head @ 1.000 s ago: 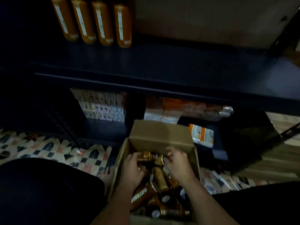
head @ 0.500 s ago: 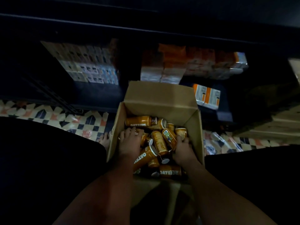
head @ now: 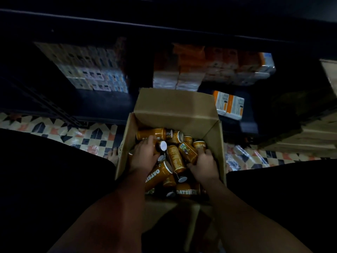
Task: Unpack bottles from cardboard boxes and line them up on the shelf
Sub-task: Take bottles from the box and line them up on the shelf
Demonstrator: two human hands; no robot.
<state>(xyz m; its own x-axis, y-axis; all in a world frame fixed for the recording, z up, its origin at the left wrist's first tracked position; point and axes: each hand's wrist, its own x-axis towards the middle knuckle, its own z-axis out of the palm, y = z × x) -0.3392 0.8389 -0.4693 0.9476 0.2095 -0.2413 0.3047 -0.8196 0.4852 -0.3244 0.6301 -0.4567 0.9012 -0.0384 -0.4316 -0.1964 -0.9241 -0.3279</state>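
An open cardboard box (head: 175,106) stands on the floor between my knees, holding several orange bottles with white caps lying in a loose pile. Inside it, my left hand (head: 144,154) curls round a bottle (head: 161,145) whose white cap points up between thumb and fingers. My right hand (head: 205,164) grips the lower end of another orange bottle (head: 187,151) at the box's right side. A long bottle (head: 153,133) lies across the back of the pile. The dark shelf edge (head: 164,28) runs across the top of the view.
Stacked packs of cartons (head: 94,70) and orange-white packs (head: 209,68) fill the low shelf behind the box. A small orange-white carton (head: 228,104) lies to the box's right. Patterned floor tiles (head: 87,137) show on both sides. My dark-clad knees flank the box.
The camera has tilted down, so the upper shelf with its bottles left the view. Both hands went from resting on the pile to closing round a bottle each.
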